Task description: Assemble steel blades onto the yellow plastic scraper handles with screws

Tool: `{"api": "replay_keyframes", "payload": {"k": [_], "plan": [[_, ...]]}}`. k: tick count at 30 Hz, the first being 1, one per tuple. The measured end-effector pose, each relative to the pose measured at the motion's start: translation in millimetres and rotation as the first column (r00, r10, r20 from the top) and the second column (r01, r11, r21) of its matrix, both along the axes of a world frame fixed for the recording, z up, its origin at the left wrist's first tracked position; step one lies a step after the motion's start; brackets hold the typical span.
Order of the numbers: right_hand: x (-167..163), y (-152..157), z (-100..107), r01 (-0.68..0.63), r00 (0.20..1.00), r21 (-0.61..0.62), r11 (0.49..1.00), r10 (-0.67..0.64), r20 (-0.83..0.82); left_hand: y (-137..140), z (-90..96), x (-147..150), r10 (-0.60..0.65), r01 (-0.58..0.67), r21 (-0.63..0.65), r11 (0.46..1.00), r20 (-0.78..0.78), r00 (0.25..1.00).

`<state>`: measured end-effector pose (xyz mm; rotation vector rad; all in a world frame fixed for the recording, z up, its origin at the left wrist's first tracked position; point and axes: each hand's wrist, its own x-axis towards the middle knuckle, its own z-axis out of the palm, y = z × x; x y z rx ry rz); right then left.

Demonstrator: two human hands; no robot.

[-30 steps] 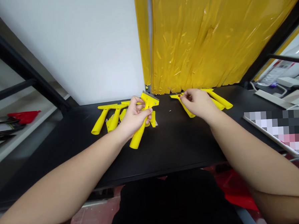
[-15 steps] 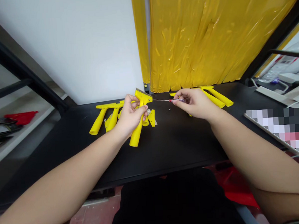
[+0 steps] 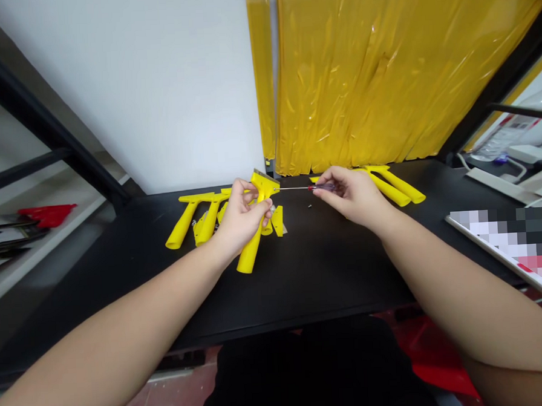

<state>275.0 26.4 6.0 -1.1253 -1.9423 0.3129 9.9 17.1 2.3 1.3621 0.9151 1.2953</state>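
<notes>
My left hand (image 3: 247, 215) is closed round a yellow scraper (image 3: 252, 252), whose wide head with a metal edge points up and away from me. In my right hand (image 3: 350, 194) is a screwdriver (image 3: 297, 188) with a thin shaft and a dark reddish handle, held level by the fingers. Its tip meets a screw at the side of the scraper head. A small loose screw (image 3: 310, 206) lies on the black table below the shaft. Beside the scraper lies a flat yellow plate (image 3: 279, 221), with other small parts partly hidden behind my left hand.
More yellow scraper handles lie at left (image 3: 181, 224) and at right (image 3: 404, 185) on the black table (image 3: 311, 267). A white panel (image 3: 156, 94) and yellow plastic strips (image 3: 337, 78) rise behind. A blurred-out flat object (image 3: 500, 245) rests near the right edge.
The whole view has shifted slightly. Both hands keep their grips, and the screwdriver tip stays at the scraper head; the right fingers have changed position a little on the handle.
</notes>
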Motion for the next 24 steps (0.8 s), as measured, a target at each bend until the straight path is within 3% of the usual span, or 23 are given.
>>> {"api": "replay_keyframes", "payload": {"k": [3, 5, 12, 16, 18, 21, 24], "plan": [[-4, 1, 2, 0.118, 0.991, -0.038, 0.992, -0.115, 0.073, -1, -0.2, 1, 0.001, -0.001, 0.017, 1.000, 0.006, 1.000], [-5, 2, 2, 0.134, 0.985, -0.093, 0.987, -0.122, 0.120, -1, -1.1, 1, -0.008, 0.007, 0.030, 1.000, 0.013, 1.000], [-10, 2, -8, -0.073, 0.997, -0.149, 0.986, 0.077, 0.021, 4, -6.3, -1, 0.009, -0.008, 0.079, 0.997, -0.008, 1.000], [-11, 6, -10, 0.011, 1.000, -0.102, 0.995, -0.009, 0.018, 8, -12.0, -2, 0.009, -0.006, 0.145, 0.989, -0.024, 1.000], [-11, 9, -10, 0.043, 0.999, -0.139, 0.989, -0.040, 0.026, 9, -15.2, -2, -0.002, 0.010, 0.187, 0.982, -0.043, 0.999], [-11, 9, -12, 0.018, 1.000, -0.187, 0.982, -0.019, -0.003, 11, -17.8, -3, -0.014, 0.030, 0.224, 0.974, -0.071, 0.997], [-11, 7, -13, -0.066, 0.997, -0.130, 0.989, 0.062, -0.035, 12, -17.5, -4, 0.006, 0.011, 0.231, 0.973, -0.071, 0.997]]}}
